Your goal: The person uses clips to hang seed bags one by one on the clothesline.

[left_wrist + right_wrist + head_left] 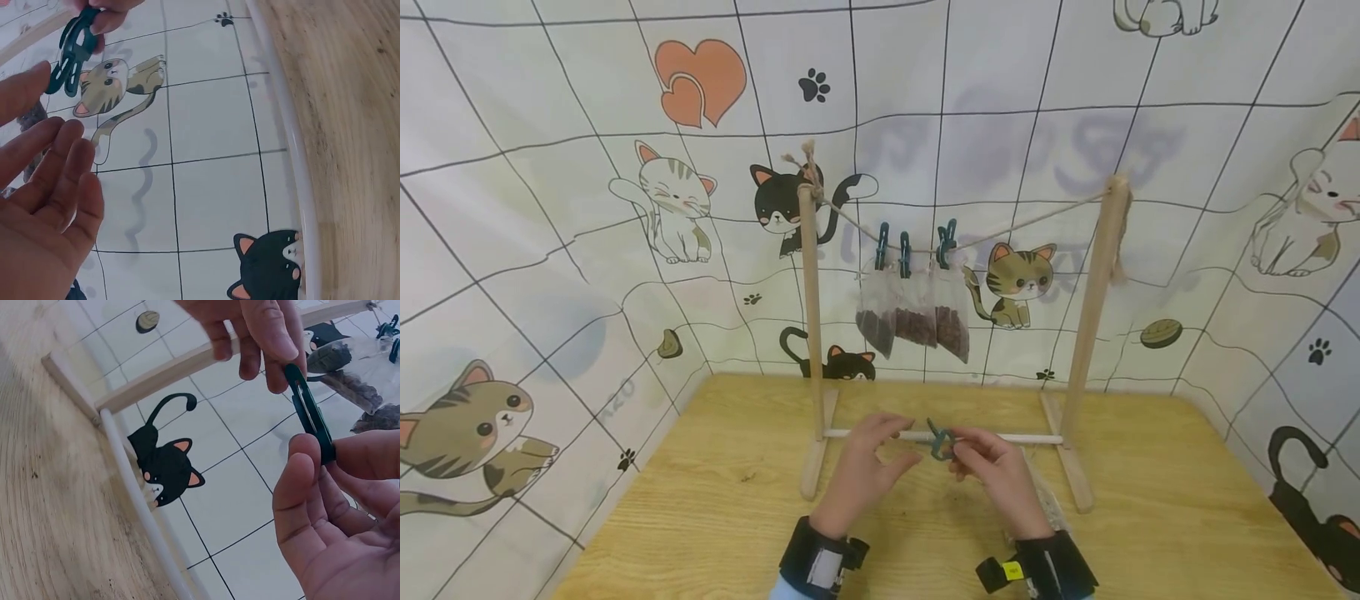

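Between the thumb and fingers of my right hand (992,467) is a dark green clothespin (938,442), pinched at one end. My left hand (867,467) faces it with thumb and fingers spread apart and relaxed. In the left wrist view, the free end of the clothespin (74,59) comes close to the left thumb tip. The right wrist view shows the clothespin (310,412) edge-on, with left fingertips right at its far end. Beyond the hands, clear bags (916,321) of dark bits hang from a twine line (1037,223), held by green clothespins (905,254).
The line is tied between two wooden posts (1086,350), joined low down by a white rod (1030,438). A clear plastic bag (1047,492) with pale contents lies on the wooden table (1165,500), partly under the right forearm. Cat-printed cloth (910,67) surrounds the table.
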